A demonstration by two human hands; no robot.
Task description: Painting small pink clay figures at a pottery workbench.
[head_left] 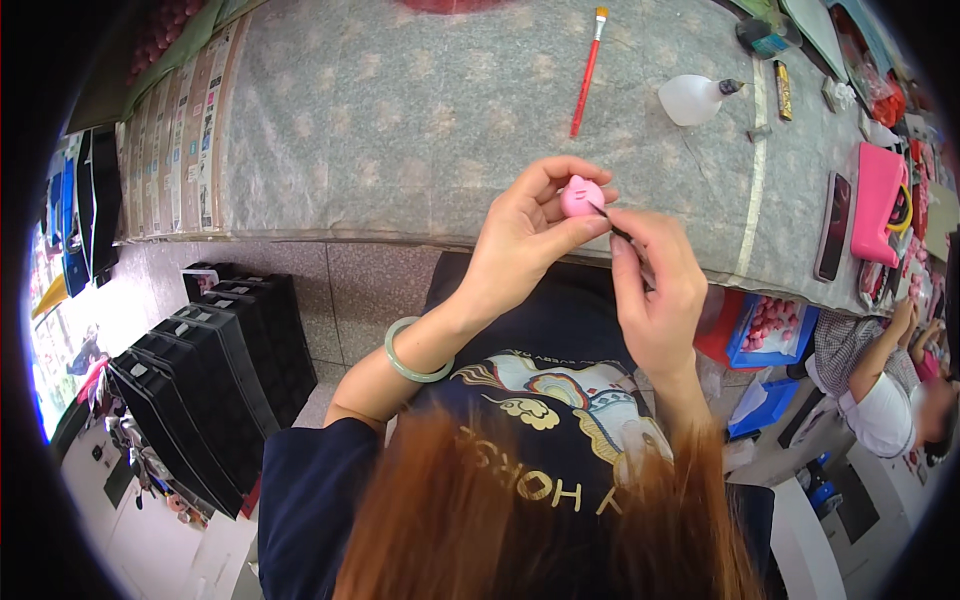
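A small round pink figurine with a raised bump on top is pinched in the fingers of my left hand, just above the table's near edge. My right hand grips a thin dark brush-like tool, its tip touching or very close to the figurine. Much of the tool is hidden inside my right fingers, so its exact kind is unclear. A pale green bangle circles my left wrist.
A red-handled paintbrush and a white squeeze bottle lie beyond my hands on the cloth-covered table. To the right are a phone and a pink case. Blue bins hold pink pieces; a co-worker sits at right.
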